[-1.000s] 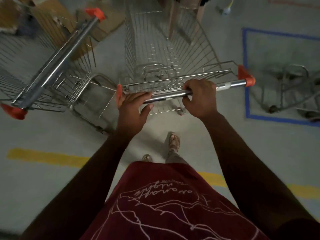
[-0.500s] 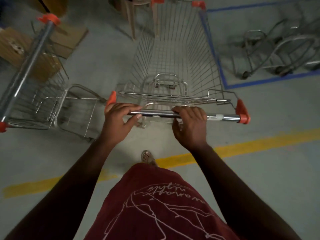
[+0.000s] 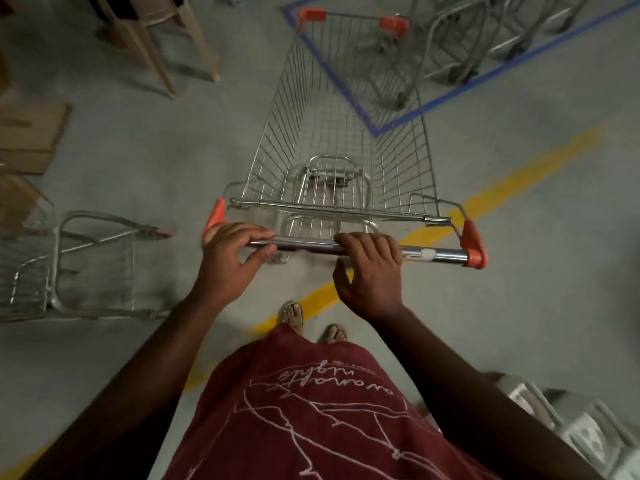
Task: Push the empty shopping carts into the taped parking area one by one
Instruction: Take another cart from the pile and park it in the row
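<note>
Shopping cart of silver wire with orange corner caps (image 3: 341, 133) is gripped at its chrome handle bar (image 3: 440, 252): left hand (image 3: 230, 261) and right hand (image 3: 372, 271) fingers curled over the bar, thumbs below. Its front end is over the blue tape outline (image 3: 450, 95); its rear over the yellow floor line (image 3: 502, 188).
</note>
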